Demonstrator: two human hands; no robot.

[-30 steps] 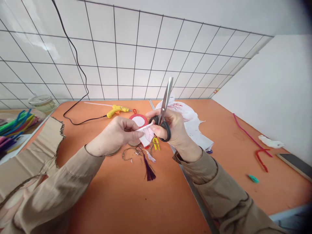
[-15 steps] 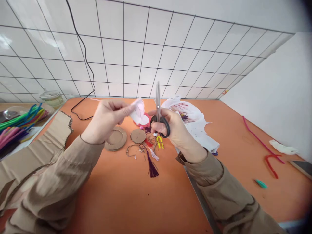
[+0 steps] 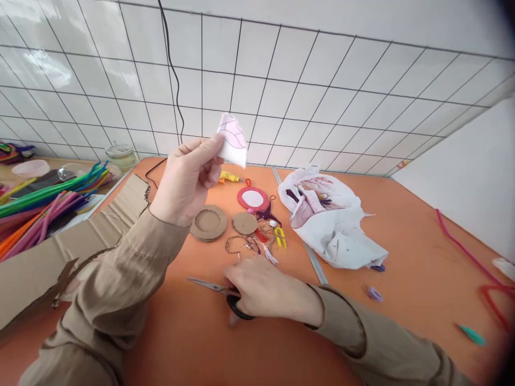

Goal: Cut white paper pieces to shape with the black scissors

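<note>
Between thumb and fingers, my left hand (image 3: 191, 174) pinches a small white and pink piece of cloth or paper (image 3: 233, 138), raised in front of the tiled wall. My right hand (image 3: 261, 287), slightly blurred, is low over the orange table with its fingers on the black-handled scissors (image 3: 219, 289); the blades point left. Beyond it lie a cardboard ring (image 3: 208, 206), a cardboard disc (image 3: 244, 223) and a red round piece with a white centre (image 3: 252, 199). Yarn scraps and a bent yellow pipe cleaner (image 3: 280, 237) are beside them.
A white plastic bag (image 3: 341, 236) with cloth inside lies right of centre. Cut cardboard (image 3: 92, 230) and colourful pipe cleaners (image 3: 44, 203) are on the left. A yellow glue gun (image 3: 230, 177) is at the back, and a purple piece (image 3: 374, 294) lies on the right.
My left hand has lifted the white and pink piece higher. My right hand has moved down towards the table with the scissors, whose blades have swung from upward to leftward. The view has shifted.
</note>
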